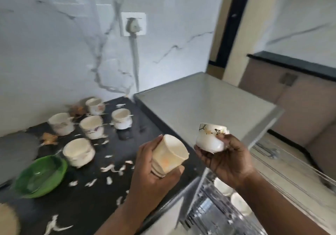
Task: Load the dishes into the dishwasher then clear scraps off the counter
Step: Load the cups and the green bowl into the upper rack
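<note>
The left hand (154,164) is gripping a cream cup (170,155) around its lower body, tilted so the mouth is pointing up and to the right. The right hand (224,154) is cradling a white cup with black and gold marks (211,137), fingers curling under its base and up its far side. Both cups are hanging in the air just past the front edge of the dark counter (81,204), above the open dishwasher rack (214,214), where two pale cups (222,186) are already sitting.

Further left on the counter, five more cups (91,126) are waiting in a loose cluster near the wall, with a green bowl (41,175) near the front left. White scraps (112,168) and some brown peel (49,138) are lying scattered between them. A grey appliance top (203,104) is standing behind the hands.

The picture is blurred, so how firmly either cup is seated is hard to judge. The risks I am seeing: the tilted cream cup is held only by its narrow base and could slip from the grip; the two cups are close together and could knock as they go down; and setting a cup onto those already in the rack could chip one. Any dregs may be spilling from the tilted mouth.
</note>
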The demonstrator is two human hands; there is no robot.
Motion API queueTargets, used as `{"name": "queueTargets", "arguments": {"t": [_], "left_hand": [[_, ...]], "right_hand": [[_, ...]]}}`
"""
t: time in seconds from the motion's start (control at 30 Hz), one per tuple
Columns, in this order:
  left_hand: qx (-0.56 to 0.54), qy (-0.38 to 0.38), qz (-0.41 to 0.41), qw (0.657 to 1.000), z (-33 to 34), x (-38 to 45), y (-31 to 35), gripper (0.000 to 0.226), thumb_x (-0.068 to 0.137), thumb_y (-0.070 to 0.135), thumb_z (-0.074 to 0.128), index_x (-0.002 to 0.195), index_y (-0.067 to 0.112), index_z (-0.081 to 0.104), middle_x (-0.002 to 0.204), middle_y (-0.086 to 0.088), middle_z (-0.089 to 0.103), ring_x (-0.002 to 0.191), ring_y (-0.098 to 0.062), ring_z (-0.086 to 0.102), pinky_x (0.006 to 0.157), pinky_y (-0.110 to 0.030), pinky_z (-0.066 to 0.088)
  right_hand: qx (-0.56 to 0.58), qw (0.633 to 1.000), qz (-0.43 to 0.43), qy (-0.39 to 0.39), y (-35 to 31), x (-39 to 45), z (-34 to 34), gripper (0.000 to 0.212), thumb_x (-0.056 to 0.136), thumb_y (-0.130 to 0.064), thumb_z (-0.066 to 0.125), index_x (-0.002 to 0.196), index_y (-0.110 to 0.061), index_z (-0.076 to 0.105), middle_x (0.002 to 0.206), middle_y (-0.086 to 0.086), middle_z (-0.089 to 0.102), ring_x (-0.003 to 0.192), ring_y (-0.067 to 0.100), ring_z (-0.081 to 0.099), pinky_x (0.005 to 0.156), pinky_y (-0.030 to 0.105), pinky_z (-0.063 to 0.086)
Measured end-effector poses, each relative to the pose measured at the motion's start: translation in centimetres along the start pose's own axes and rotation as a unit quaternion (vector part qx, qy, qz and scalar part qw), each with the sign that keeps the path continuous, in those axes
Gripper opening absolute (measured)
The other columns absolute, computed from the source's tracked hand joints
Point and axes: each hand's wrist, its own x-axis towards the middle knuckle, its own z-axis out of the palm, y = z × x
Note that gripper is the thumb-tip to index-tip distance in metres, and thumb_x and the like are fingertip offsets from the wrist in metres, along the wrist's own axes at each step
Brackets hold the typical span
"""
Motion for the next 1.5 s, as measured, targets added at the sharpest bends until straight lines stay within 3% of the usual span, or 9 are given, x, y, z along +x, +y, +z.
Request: {"name": "queueTargets", "arguments": {"t": [0.17,0.4,0.57,0.63,0.73,0.87,1.0,1.33,1.5], "left_hand": [[-0.096,-0.213,-0.116,0.965,11.1,-0.1,0.6,0.067,0.055,0.036,0.083,0.108,0.051,0.046,0.101,0.008,0.067,0.09,-0.011,0.067,0.075,-0.028,0.055],[0.149,-0.427,-0.13,0.882,26.6,-3.6,-1.9,0.064,0.061,0.056,0.079,0.11,0.041,0.04,0.091,0.016,0.057,0.078,0.002,0.057,0.061,-0.014,0.046],[0.341,-0.518,-0.075,0.781,35.0,-6.8,-7.3,0.072,0.065,0.057,0.074,0.125,0.03,0.044,0.101,0.009,0.061,0.091,-0.012,0.057,0.073,-0.027,0.046],[0.418,-0.546,-0.034,0.725,37.5,-7.9,-9.8,0.074,0.07,0.055,0.071,0.132,0.029,0.04,0.115,0.004,0.06,0.102,-0.017,0.055,0.082,-0.029,0.046],[0.494,-0.565,0.027,0.66,39.9,-9.0,-12.7,0.069,0.079,0.05,0.065,0.136,0.027,0.033,0.131,-0.001,0.052,0.12,-0.024,0.046,0.094,-0.035,0.037],[0.531,-0.594,0.056,0.602,41.4,-10.7,-15.5,0.072,0.085,0.041,0.062,0.144,0.027,0.022,0.146,-0.003,0.037,0.137,-0.027,0.026,0.11,-0.044,0.018],[0.548,-0.616,0.084,0.56,42.0,-12.4,-17.0,0.066,0.088,0.031,0.058,0.143,0.024,0.023,0.143,-0.007,0.04,0.134,-0.028,0.028,0.11,-0.044,0.016],[0.551,-0.653,0.068,0.515,43.3,-12.3,-19.8,0.07,0.085,0.025,0.062,0.144,0.018,0.025,0.14,-0.008,0.045,0.135,-0.027,0.028,0.113,-0.044,0.008],[0.529,-0.681,0.066,0.502,42.8,-12.1,-20.4,0.077,0.083,0.056,0.057,0.142,0.018,0.025,0.14,-0.009,0.042,0.136,-0.027,0.026,0.113,-0.046,0.002]], "right_hand": [[0.022,0.994,-0.032,0.101,-6.0,-5.4,-10.0,0.076,0.04,-0.028,0.09,0.108,-0.002,0.068,0.099,0.023,0.066,0.089,0.041,0.062,0.085,0.05,0.052],[0.025,0.926,0.074,0.368,-8.4,-11.1,-25.5,0.052,0.073,-0.036,0.075,0.11,-0.003,0.058,0.091,0.023,0.064,0.065,0.03,0.065,0.062,0.041,0.058],[-0.205,0.834,0.227,0.459,-4.9,-11.9,-35.3,0.064,0.067,-0.039,0.084,0.109,-0.001,0.056,0.077,0.015,0.06,0.051,0.021,0.056,0.045,0.023,0.044],[-0.342,0.793,0.237,0.446,-3.7,-11.4,-37.4,0.069,0.065,-0.045,0.084,0.109,-0.01,0.045,0.087,0.01,0.062,0.061,0.019,0.058,0.043,0.02,0.038],[-0.522,0.719,0.265,0.374,-2.1,-10.5,-39.3,0.075,0.065,-0.054,0.077,0.119,-0.021,0.037,0.117,0.008,0.052,0.093,0.024,0.062,0.066,0.026,0.05],[-0.598,0.674,0.297,0.317,-0.5,-8.8,-41.1,0.089,0.073,-0.054,0.073,0.136,-0.018,0.023,0.136,0.014,0.035,0.11,0.03,0.059,0.084,0.034,0.053],[-0.621,0.655,0.337,0.268,0.8,-7.1,-42.3,0.102,0.073,-0.059,0.072,0.145,-0.015,0.015,0.148,0.019,0.02,0.113,0.033,0.059,0.083,0.034,0.053],[-0.634,0.662,0.316,0.244,3.0,-6.2,-44.1,0.091,0.072,-0.065,0.068,0.134,-0.015,0.025,0.133,0.012,0.034,0.112,0.034,0.057,0.086,0.04,0.053],[-0.632,0.672,0.306,0.234,3.8,-6.4,-44.1,0.078,0.079,-0.061,0.064,0.132,-0.016,0.027,0.13,0.011,0.035,0.113,0.038,0.056,0.087,0.042,0.052]]}}
